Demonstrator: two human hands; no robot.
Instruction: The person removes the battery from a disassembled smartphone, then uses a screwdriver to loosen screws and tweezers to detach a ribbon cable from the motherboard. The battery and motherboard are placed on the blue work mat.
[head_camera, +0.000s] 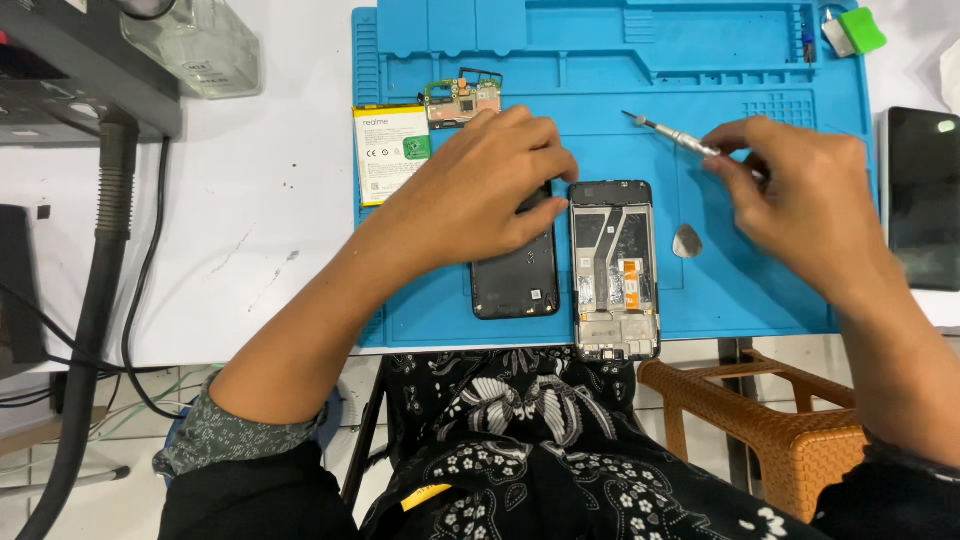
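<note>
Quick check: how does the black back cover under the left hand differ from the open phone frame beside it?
The back cover is plain black and smooth; the phone frame shows exposed inner parts, with orange patches. The left hand rests on the cover's top end, while the frame lies untouched. The frame reaches over the blue mat's near edge; the cover stays on it. Both lie flat, side by side.

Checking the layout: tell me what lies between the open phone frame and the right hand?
In the head view, a small grey pick on the blue mat lies between the phone frame and right hand.
</note>
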